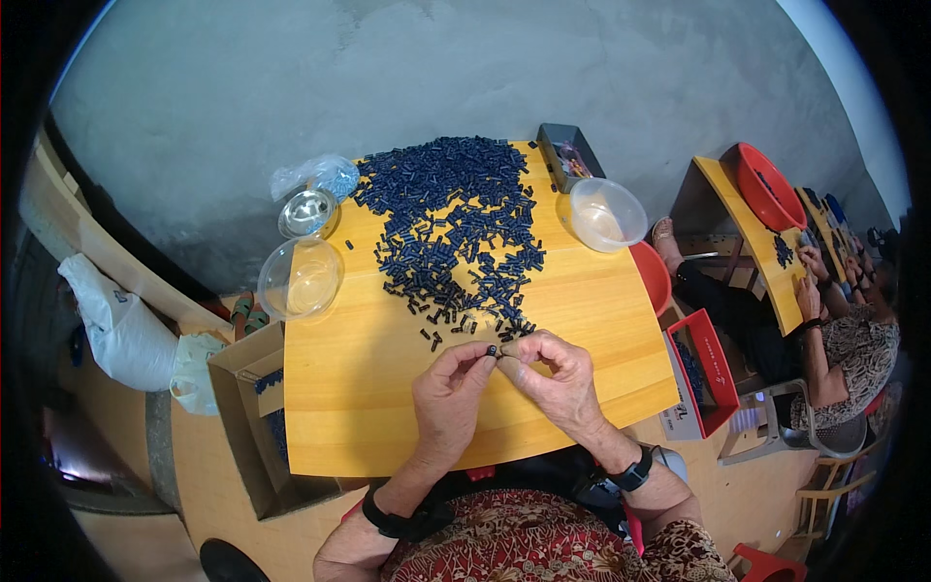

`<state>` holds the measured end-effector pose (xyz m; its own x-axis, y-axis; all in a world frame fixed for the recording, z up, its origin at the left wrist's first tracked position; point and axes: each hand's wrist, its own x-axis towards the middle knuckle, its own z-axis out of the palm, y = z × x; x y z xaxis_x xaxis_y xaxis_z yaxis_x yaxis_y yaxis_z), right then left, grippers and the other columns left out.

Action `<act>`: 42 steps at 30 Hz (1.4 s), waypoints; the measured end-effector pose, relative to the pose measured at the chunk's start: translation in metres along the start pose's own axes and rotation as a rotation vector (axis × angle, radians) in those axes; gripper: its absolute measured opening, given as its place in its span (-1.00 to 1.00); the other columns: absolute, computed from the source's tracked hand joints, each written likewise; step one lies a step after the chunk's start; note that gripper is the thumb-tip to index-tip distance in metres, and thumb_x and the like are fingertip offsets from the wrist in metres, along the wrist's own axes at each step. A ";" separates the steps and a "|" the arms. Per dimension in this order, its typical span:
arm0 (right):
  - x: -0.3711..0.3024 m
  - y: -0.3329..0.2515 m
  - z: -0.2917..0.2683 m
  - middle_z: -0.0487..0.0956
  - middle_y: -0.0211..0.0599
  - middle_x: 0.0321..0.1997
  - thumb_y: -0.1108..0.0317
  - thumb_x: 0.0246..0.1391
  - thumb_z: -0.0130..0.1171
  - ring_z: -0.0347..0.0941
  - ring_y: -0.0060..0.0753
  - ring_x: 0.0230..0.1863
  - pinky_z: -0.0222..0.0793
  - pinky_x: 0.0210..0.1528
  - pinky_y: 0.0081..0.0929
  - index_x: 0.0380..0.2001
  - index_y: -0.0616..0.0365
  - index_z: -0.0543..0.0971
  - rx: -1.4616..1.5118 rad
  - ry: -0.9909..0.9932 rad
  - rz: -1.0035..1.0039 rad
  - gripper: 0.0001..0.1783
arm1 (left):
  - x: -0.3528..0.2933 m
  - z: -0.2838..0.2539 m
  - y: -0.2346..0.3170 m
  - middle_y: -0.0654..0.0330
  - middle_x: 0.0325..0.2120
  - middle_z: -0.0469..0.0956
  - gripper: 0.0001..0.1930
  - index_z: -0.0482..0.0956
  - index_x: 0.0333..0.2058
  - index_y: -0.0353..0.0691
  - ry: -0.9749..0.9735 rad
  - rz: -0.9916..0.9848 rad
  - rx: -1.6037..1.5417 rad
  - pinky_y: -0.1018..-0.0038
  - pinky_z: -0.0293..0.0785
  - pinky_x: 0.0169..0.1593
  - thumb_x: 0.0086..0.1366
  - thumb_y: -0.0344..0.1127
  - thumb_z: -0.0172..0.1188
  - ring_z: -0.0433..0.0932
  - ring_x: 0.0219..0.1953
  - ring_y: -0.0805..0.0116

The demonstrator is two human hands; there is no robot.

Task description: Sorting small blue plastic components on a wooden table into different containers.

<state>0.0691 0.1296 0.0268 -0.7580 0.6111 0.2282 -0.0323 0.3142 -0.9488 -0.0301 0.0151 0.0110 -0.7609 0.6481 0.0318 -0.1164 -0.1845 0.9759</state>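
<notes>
Both hands meet over the near part of a yellow wooden table (592,320). Between the thumb and fingers of my left hand (452,400) is a small dark cylindrical piece (492,350). My right hand (555,380) pinches at the same spot, its fingertips against that piece; whether it grips the piece or something smaller is hidden. Just beyond my fingers, a big heap of small dark blue-black pieces (446,175) spreads from the far edge toward me, thinning out into loose pieces (436,339).
Clear plastic bowls (299,281) (607,215), a metal bowl (308,213) and a plastic bag (330,177) line the table. A grey tray (568,155) sits at the far right. A cardboard box (233,388) and a red box (713,373) flank it. Co-workers sit at another table (752,233) on the right.
</notes>
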 end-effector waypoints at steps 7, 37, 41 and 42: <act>0.000 0.002 -0.002 0.56 -0.43 -0.38 0.51 0.04 0.29 0.42 -0.65 -0.29 0.39 -0.17 -0.60 -0.32 0.28 0.60 0.162 0.041 0.094 -0.88 | 0.000 0.002 -0.004 0.22 -0.26 0.62 -0.84 0.58 -0.16 -0.38 -0.021 -0.003 -0.063 0.60 0.49 -0.06 0.28 -0.56 0.20 0.58 -0.20 0.50; 0.017 -0.022 -0.038 0.54 -0.26 -0.42 0.47 0.03 0.25 0.50 -0.40 -0.33 0.40 -0.23 -0.45 -0.39 0.26 0.60 -0.132 -0.096 -0.088 -0.91 | -0.003 0.012 0.005 0.29 -0.31 0.60 -0.84 0.61 -0.19 -0.40 -0.147 -0.147 -0.101 0.67 0.45 -0.14 0.27 -0.49 0.25 0.51 -0.26 0.62; 0.022 -0.028 -0.042 0.54 -0.24 -0.45 0.47 -0.01 0.24 0.49 -0.26 -0.35 0.41 -0.25 -0.36 -0.43 0.24 0.58 -0.253 -0.156 -0.229 -0.92 | -0.004 0.012 0.002 0.19 -0.29 0.63 -0.83 0.59 -0.15 -0.37 -0.156 -0.134 -0.067 0.57 0.48 -0.05 0.29 -0.50 0.21 0.59 -0.21 0.49; 0.023 -0.029 -0.043 0.54 -0.25 -0.46 0.47 -0.02 0.23 0.49 -0.22 -0.35 0.41 -0.26 -0.34 -0.44 0.23 0.58 -0.294 -0.180 -0.287 -0.93 | -0.003 0.011 0.002 0.20 -0.29 0.63 -0.83 0.59 -0.15 -0.37 -0.161 -0.126 -0.062 0.57 0.48 -0.04 0.29 -0.50 0.21 0.59 -0.20 0.49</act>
<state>0.0802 0.1661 0.0685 -0.8474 0.3408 0.4071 -0.0914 0.6617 -0.7442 -0.0207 0.0208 0.0150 -0.6263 0.7779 -0.0509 -0.2471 -0.1362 0.9594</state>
